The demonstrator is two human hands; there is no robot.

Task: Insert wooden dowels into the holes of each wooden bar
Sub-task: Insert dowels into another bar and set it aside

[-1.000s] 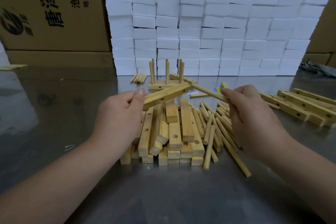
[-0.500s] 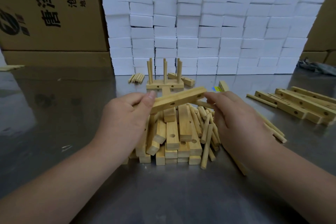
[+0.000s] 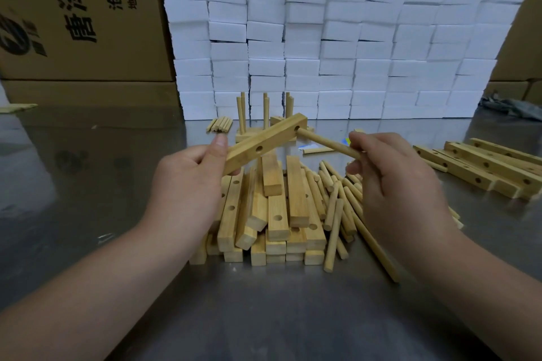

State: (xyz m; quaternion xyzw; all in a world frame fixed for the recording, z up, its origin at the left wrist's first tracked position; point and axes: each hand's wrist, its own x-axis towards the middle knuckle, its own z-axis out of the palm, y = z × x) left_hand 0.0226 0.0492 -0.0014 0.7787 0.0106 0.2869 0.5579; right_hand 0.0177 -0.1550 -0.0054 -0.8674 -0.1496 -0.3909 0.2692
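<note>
Down at the near edge, two bare forearms come in over a steel surface (image 3: 264, 316), one from each corner. Moving up, there's the heap of short wooden bars (image 3: 275, 214): well over ten, too jumbled for an exact count, drilled holes showing on several. Just right of it, touching, a scatter of loose dowels (image 3: 334, 208), overlapped past counting, with one long one running out toward the near right.

Above the heap, both hands are busy. The left hand (image 3: 187, 184) grips one bar (image 3: 264, 143) by its near end, thumb on top, the bar tilting up and away to the right. Two holes show on its facing side. The right hand (image 3: 401, 184) pinches one dowel (image 3: 325, 141) between thumb and fingertips, and its tip sits right at the bar's far-end hole. How deep it goes, I can't tell.

Behind that, a finished bar (image 3: 243, 136) lies flat with dowels standing upright (image 3: 266, 108) in three spots; the tips look doubled, so possibly six. To its left, one small bundle of dowels (image 3: 220, 124). Well off to the right, a row of longer drilled bars (image 3: 484, 167), about four.

At the back, a wall of white foam blocks (image 3: 337, 47), nine across the top row, then printed cardboard cartons (image 3: 79, 14) behind it.
</note>
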